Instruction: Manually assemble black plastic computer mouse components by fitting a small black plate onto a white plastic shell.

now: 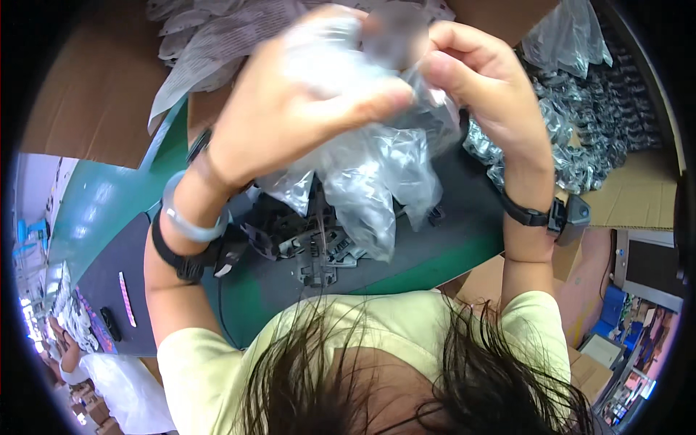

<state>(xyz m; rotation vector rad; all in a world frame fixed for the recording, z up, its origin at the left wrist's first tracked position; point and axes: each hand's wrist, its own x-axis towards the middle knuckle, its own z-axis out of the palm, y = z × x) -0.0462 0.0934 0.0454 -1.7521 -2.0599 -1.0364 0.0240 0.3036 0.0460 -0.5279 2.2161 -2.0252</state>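
Clear plastic bags (362,199) hang in a bunch between the person's two hands, above a dark mat (471,206). The left hand (286,109) is partly closed around the bunch, thumb stretched along its front. The right hand (489,83) has its thumb and fingers curled close together at the upper edge of the film; blur hides whether they pinch it. One dark, blurred piece (394,36) shows between the hands.

Below the bags' lower tips, the mat's near edge curves past a green strip of table (446,262). Dark mat stretches between the bags and the box at the right, while cardboard walls stand close beyond both hands.

At least three bag tips dangle. Several grey and black plastic parts (319,250) lie heaped under them, too tangled to count. Two cardboard boxes flank the work: the left one (87,98) with printed bags, the right one (634,196) with many bagged dark pieces (580,130).
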